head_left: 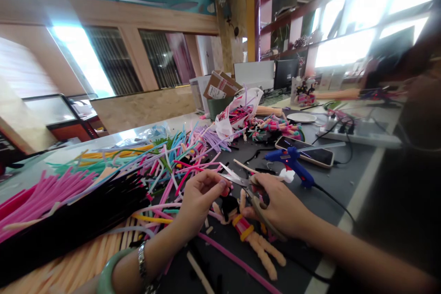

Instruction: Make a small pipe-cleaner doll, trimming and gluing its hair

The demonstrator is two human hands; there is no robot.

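Note:
My left hand [200, 197] is closed in a pinch, a small red piece [226, 191] at its fingertips; its exact kind is too small to tell. My right hand [280, 200] grips scissors [236, 177], their blades parted and pointing toward my left fingertips. Below both hands, a pipe-cleaner doll [244, 227] lies on the dark mat, with black hair, peach limbs and a red-and-yellow outfit. Part of the doll is hidden by my right hand and the scissor handles. A pink pipe cleaner [237, 259] runs along the mat beside it.
A blue glue gun [291, 163] with a cord lies to the right, by a phone [306, 150]. Black pipe cleaners [79, 216], pink ones [51, 193] and a mixed colourful pile fill the left. Farther back are a plastic bag [225, 126], a white plate [302, 117] and a power strip [358, 138].

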